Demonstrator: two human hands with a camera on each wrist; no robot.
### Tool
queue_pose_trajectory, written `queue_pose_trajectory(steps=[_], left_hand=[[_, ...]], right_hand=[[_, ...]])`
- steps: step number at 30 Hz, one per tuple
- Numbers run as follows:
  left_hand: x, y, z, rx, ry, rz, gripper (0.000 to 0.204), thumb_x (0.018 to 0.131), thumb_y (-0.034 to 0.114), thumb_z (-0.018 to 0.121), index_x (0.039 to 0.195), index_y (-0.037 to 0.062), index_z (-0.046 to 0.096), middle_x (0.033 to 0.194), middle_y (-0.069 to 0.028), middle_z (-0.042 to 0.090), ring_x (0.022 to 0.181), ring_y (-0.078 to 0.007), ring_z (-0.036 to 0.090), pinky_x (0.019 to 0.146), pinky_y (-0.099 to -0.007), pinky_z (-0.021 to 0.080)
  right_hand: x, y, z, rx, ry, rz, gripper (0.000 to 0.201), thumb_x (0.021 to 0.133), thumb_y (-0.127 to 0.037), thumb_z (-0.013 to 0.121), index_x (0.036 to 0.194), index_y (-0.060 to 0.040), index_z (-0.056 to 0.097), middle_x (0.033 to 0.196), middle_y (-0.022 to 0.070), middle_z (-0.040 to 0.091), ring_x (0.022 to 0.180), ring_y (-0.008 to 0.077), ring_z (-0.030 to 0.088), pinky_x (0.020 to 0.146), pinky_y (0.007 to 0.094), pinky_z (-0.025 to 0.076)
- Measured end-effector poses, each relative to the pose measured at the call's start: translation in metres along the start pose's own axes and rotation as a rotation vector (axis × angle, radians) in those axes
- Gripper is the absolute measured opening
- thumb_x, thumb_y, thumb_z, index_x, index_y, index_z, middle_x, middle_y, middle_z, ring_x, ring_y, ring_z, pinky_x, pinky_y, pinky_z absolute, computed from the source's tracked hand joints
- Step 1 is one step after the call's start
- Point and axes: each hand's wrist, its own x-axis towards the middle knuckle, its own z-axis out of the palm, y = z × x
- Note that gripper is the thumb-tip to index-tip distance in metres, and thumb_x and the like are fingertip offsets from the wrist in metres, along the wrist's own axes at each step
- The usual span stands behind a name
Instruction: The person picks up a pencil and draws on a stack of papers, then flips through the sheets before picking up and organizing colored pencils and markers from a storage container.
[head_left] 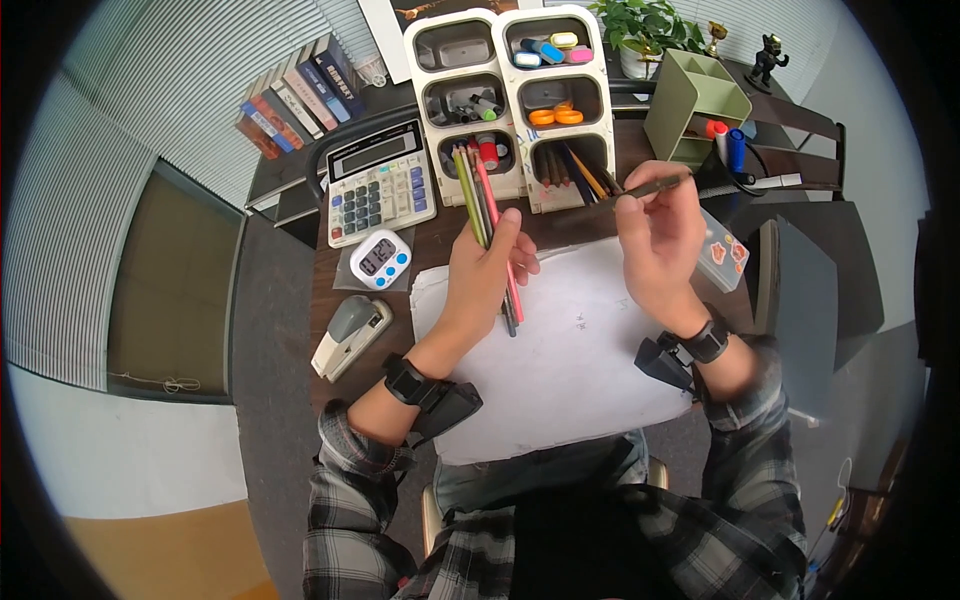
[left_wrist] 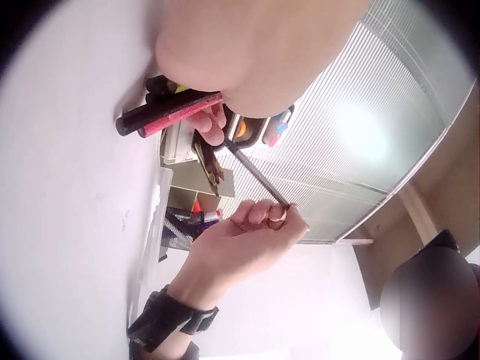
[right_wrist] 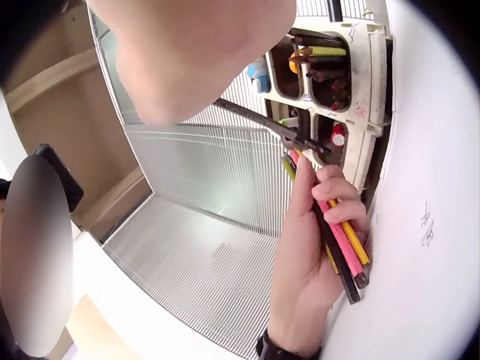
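Several pencils, among them green, black and a pink pencil (right_wrist: 346,244), are gripped in a bundle by my left hand (head_left: 478,278), over the paper (head_left: 570,370). Their upper ends reach in front of the lower left compartment of a white desk organizer (head_left: 516,150). My right hand (head_left: 662,238) pinches a dark pencil (left_wrist: 259,176) between thumb and fingers. It is raised at the right, nearly level, by the lower right compartment, where several pencils (head_left: 557,170) stand. In the right wrist view, the near part of the right hand hides one end of the dark pencil.
Left of the paper are a calculator (head_left: 381,195), a white timer (head_left: 380,260) and a stapler (head_left: 350,335). Scissors with orange handles (head_left: 556,116) and highlighters (head_left: 550,50) sit in organizer compartments. A green holder (head_left: 690,110) and markers (head_left: 736,150) stand at the right.
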Motion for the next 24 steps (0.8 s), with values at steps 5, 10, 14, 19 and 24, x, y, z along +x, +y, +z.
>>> queue_pose_trajectory(steps=[5, 10, 14, 19, 24], left_hand=[[-0.001, 0.0, 0.001, -0.002, 0.006, 0.002, 0.031, 0.102, 0.035, 0.058, 0.092, 0.0064, 0.05, 0.074, -0.0055, 0.06, 0.058, -0.0126, 0.057, 0.051, -0.0258, 0.043], [-0.002, 0.003, 0.002, -0.015, 0.004, -0.004, 0.03, 0.103, 0.034, 0.057, 0.093, 0.0069, 0.049, 0.074, -0.0054, 0.059, 0.057, -0.0122, 0.057, 0.05, -0.025, 0.042], [-0.002, 0.003, 0.001, -0.017, -0.004, 0.01, 0.029, 0.103, 0.034, 0.057, 0.093, 0.007, 0.049, 0.074, -0.0053, 0.059, 0.057, -0.012, 0.056, 0.05, -0.0252, 0.041], [-0.001, 0.002, 0.001, -0.016, -0.01, 0.012, 0.029, 0.103, 0.034, 0.056, 0.093, 0.007, 0.049, 0.074, -0.0052, 0.059, 0.057, -0.0119, 0.055, 0.05, -0.0253, 0.041], [-0.003, 0.003, 0.0, 0.001, -0.018, 0.017, 0.033, 0.103, 0.035, 0.055, 0.096, 0.0034, 0.052, 0.075, -0.0054, 0.06, 0.059, -0.0112, 0.059, 0.051, -0.0252, 0.045]], right_hand=[[0.009, 0.01, 0.003, -0.208, -0.019, -0.285, 0.017, 0.082, 0.005, 0.064, 0.098, -0.0016, 0.06, 0.081, 0.0051, 0.06, 0.063, 0.0152, 0.054, 0.056, 0.0283, 0.044], [0.015, 0.022, 0.004, -0.508, -0.136, -0.302, 0.015, 0.081, -0.001, 0.068, 0.096, -0.0037, 0.065, 0.083, 0.007, 0.062, 0.076, 0.0252, 0.058, 0.068, 0.0341, 0.044], [0.013, 0.024, 0.005, -0.644, -0.216, -0.266, 0.019, 0.082, -0.005, 0.07, 0.101, -0.0041, 0.069, 0.09, 0.0072, 0.064, 0.089, 0.0263, 0.058, 0.08, 0.0382, 0.046], [0.01, 0.028, 0.006, -0.682, -0.27, -0.255, 0.021, 0.083, -0.012, 0.071, 0.102, -0.0036, 0.07, 0.094, 0.0073, 0.065, 0.095, 0.0277, 0.057, 0.082, 0.04, 0.044], [0.01, 0.027, 0.006, -0.68, -0.36, -0.232, 0.035, 0.078, -0.012, 0.075, 0.11, -0.0037, 0.067, 0.104, 0.0094, 0.063, 0.106, 0.0303, 0.055, 0.094, 0.043, 0.043]])
